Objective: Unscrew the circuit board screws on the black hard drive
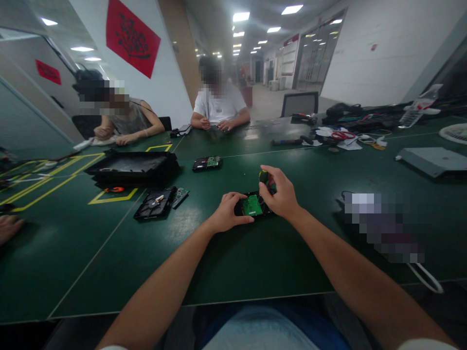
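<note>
A black hard drive with a green circuit board (pixel 252 205) lies on the green table (pixel 204 253) in front of me. My left hand (pixel 230 212) grips its left side, thumb along the near edge and fingers at the far edge. My right hand (pixel 280 192) is closed round the yellow and black handle of a screwdriver (pixel 263 176), held upright over the drive's right part. The screwdriver's tip is too small to make out.
An opened drive (pixel 155 204) and a loose circuit board (pixel 180 197) lie left. Beyond are another drive (pixel 207 163) and black trays (pixel 133 165). A blurred object (pixel 383 228) lies right. Cables and a bottle (pixel 419 107) are back right. Two people sit across; another hand (pixel 9 228) is far left.
</note>
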Tool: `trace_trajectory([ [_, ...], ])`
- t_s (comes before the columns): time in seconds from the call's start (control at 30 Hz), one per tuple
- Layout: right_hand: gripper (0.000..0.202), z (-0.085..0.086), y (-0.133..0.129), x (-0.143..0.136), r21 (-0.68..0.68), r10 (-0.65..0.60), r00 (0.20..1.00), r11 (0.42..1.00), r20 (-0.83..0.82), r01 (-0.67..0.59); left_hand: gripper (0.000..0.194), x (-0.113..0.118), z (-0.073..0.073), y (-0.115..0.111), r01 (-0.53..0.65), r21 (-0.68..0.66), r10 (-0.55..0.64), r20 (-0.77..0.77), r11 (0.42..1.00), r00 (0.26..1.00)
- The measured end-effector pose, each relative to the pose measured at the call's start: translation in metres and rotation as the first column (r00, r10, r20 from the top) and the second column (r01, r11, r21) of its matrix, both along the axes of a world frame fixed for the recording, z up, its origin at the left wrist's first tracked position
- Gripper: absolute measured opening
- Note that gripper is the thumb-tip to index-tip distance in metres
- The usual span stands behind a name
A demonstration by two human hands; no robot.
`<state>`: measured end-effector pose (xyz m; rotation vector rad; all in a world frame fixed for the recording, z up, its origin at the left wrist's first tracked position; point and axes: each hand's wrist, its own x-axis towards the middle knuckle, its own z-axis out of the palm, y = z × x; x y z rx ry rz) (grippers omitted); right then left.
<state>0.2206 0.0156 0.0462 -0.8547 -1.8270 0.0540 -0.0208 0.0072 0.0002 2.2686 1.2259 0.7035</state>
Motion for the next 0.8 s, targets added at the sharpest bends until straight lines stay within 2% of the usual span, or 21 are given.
trace_trajectory([
  [0.13, 0.048, 0.0, 0.0, -0.001, 0.02, -0.037, 0.999, 0.999, -0.005, 0.037, 0.081, 0.0, 0.0, 0.0, -0.002, -0.001, 0.002, -0.003, 1.0, 1.0],
  [0.3, 0.047, -0.001, 0.001, -0.001, -0.006, -0.004, 0.999, 1.0, -0.047, 0.003, 0.081, 0.0, 0.002, -0.001, 0.005, -0.005, -0.005, -0.007, 1.0, 1.0],
  [0.4, 0.048, -0.002, 0.002, -0.002, -0.005, -0.04, 0.997, 0.999, -0.067, 0.039, 0.081, 0.0, 0.001, -0.002, 0.01, 0.006, -0.01, -0.009, 1.0, 1.0],
  [0.53, 0.044, -0.003, 0.003, -0.001, 0.035, -0.064, 0.997, 0.997, -0.039, 0.066, 0.09, 0.001, 0.005, -0.004, 0.012, 0.019, -0.012, -0.005, 1.0, 1.0],
  [0.6, 0.044, -0.003, 0.003, 0.0, 0.034, -0.047, 0.998, 0.998, -0.052, 0.049, 0.086, 0.002, 0.017, -0.008, -0.025, 0.064, 0.023, 0.041, 0.998, 0.999],
  [0.67, 0.046, -0.004, 0.002, 0.0, 0.019, -0.038, 0.997, 0.999, -0.069, 0.039, 0.066, 0.005, 0.038, -0.019, -0.13, 0.181, 0.1, 0.162, 0.975, 0.982],
  [0.73, 0.047, -0.004, 0.002, 0.0, 0.017, -0.055, 0.996, 0.998, -0.071, 0.056, 0.036, 0.008, 0.066, -0.037, -0.257, 0.327, 0.133, 0.356, 0.91, 0.925],
  [0.8, 0.045, -0.004, 0.003, -0.001, 0.032, -0.08, 0.995, 0.996, -0.052, 0.082, 0.019, 0.009, 0.096, -0.061, -0.365, 0.439, 0.099, 0.519, 0.821, 0.849],
])
